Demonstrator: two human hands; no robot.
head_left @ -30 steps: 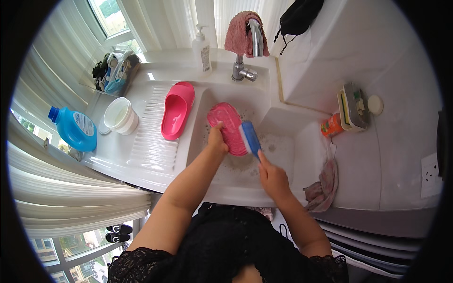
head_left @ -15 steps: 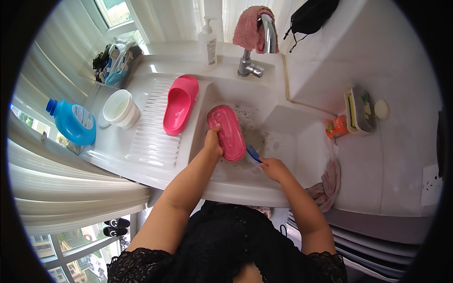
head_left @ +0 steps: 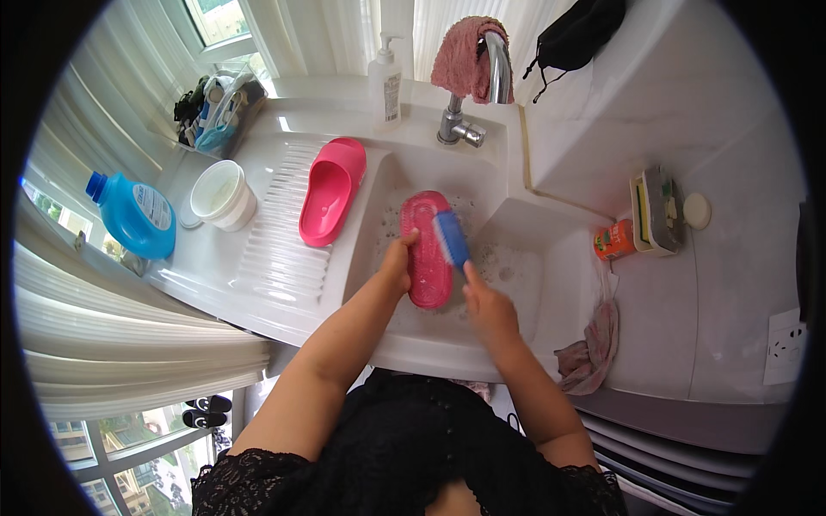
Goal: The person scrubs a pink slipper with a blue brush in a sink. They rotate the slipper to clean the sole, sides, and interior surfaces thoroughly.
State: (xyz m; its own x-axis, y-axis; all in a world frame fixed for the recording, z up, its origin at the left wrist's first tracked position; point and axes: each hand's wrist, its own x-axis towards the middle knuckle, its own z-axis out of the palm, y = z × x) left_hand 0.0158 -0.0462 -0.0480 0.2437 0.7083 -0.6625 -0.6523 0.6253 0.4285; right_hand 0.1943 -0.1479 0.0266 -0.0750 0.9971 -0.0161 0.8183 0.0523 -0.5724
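Note:
In the white sink [head_left: 533, 284], my left hand [head_left: 398, 261] grips a pink slipper [head_left: 428, 271] by its left edge, with the wet, soapy sole facing up. My right hand [head_left: 486, 301], a little blurred, is closed around the handle of a blue scrub brush [head_left: 451, 239]. The brush head lies against the slipper's upper right side. A second pink slipper [head_left: 330, 193] rests on the ribbed drainboard [head_left: 275, 232] to the left, its foot side up. Suds and greyish water spread over the sink floor.
A chrome tap [head_left: 460, 129] draped with a pink cloth [head_left: 469, 60] rises behind the sink. A pump bottle [head_left: 385, 86], white tub [head_left: 222, 198] and blue detergent bottle [head_left: 133, 215] stand on the left. An orange can [head_left: 613, 240] and a sponge holder [head_left: 658, 211] are at right.
The brush has moved up and left, from beside the slipper onto its sole. The slipper has shifted slightly right and turned more upright in view.

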